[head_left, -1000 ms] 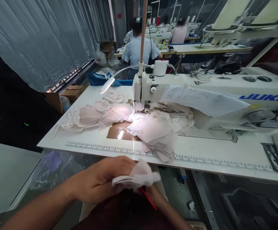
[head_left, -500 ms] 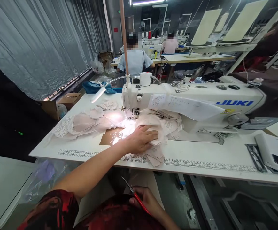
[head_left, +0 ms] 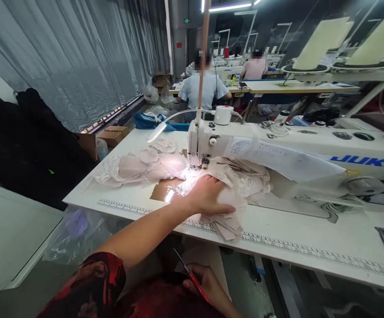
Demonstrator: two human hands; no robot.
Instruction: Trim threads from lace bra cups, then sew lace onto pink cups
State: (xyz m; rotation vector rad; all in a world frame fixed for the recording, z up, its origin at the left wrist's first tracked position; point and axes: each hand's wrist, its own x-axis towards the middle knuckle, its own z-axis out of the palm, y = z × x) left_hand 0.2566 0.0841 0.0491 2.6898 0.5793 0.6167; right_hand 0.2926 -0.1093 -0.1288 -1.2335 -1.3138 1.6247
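Observation:
My left hand (head_left: 208,194) reaches over a pile of beige lace and fabric pieces (head_left: 227,224) beside the needle area of a white sewing machine (head_left: 198,141). Its fingers curl into the pale cloth, partly hidden by it, and the thumb sticks out to the right. Low in front of my body, my right hand (head_left: 205,280) is closed around a slim red-handled tool (head_left: 197,285) with a long pointed metal tip; its exact kind is unclear. Beige bra pieces with moulded cups and lace (head_left: 130,168) lie left of the needle, under the bright lamp (head_left: 157,131).
A brown patch (head_left: 160,191) lies on the white tabletop near the needle. A printed ruler (head_left: 278,245) runs along the front edge. A paper sheet (head_left: 278,159) hangs on the machine. Thread cones (head_left: 318,44) stand behind. A clear plastic bag (head_left: 76,234) hangs at left; a co-worker (head_left: 200,90) sits ahead.
The view has shifted, so the table appears further right. My left hand has turned, its fingers moving from lying across the cloth to curling into the pile. My right hand keeps the red-handled tool.

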